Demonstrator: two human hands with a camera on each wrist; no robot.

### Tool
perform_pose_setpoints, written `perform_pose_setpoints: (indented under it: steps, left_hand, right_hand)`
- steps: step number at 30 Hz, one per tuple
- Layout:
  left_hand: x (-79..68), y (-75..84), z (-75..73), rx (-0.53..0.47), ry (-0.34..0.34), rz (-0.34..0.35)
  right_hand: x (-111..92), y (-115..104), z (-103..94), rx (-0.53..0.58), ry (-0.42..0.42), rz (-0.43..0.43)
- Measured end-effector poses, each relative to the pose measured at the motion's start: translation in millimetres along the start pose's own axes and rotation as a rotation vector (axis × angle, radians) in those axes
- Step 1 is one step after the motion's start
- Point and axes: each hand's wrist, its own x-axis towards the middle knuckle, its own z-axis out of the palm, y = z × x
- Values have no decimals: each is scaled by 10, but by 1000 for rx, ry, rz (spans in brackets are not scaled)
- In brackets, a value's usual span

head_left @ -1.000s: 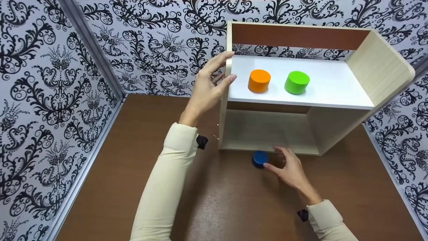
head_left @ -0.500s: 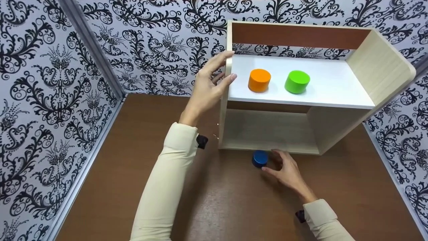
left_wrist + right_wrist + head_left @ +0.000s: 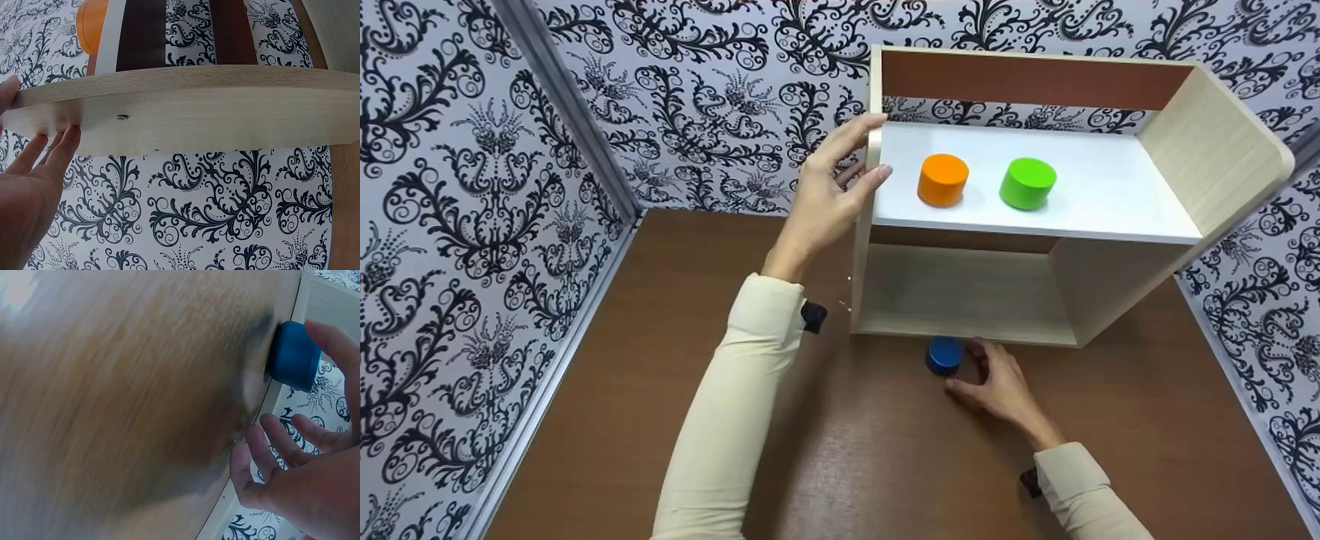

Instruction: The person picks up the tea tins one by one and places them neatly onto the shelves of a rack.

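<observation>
In the head view my left hand (image 3: 829, 191) grips the left side panel of a small wooden shelf unit (image 3: 1222, 150), thumb in front and fingers around the outer face. The left wrist view shows those fingers against the panel (image 3: 214, 115). My right hand (image 3: 1001, 382) is just right of a blue cylinder (image 3: 943, 355), thumb and fingers spread and nothing held. That cylinder stands upright on the brown table, before the unit's lower front edge. In the right wrist view the thumb overlaps the blue cylinder (image 3: 295, 357); contact cannot be told.
An orange cylinder (image 3: 943, 180) and a green cylinder (image 3: 1027, 184) stand side by side on the white upper shelf (image 3: 1110, 187). Below lies the open lower compartment (image 3: 967, 289). Patterned walls (image 3: 697, 112) enclose the brown table (image 3: 660, 360) at the back and sides.
My right hand has shifted slightly left and toward the front, its fingers drawing back from the unit's edge. The left hand keeps its grip; the cylinders stay in place.
</observation>
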Motion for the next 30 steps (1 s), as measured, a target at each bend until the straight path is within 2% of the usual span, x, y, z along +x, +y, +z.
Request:
perform_pose_setpoints:
  steps: [12, 20, 30]
  left_hand:
    - [-8, 9, -6, 9, -4, -12]
    - [-1, 5, -4, 2, -7, 11]
    - [-2, 4, -4, 7, -6, 0]
  right_hand:
    - [66, -33, 60, -53, -15, 50]
    - [148, -83, 103, -50, -27, 48]
    - [220, -108, 176, -16, -29, 45]
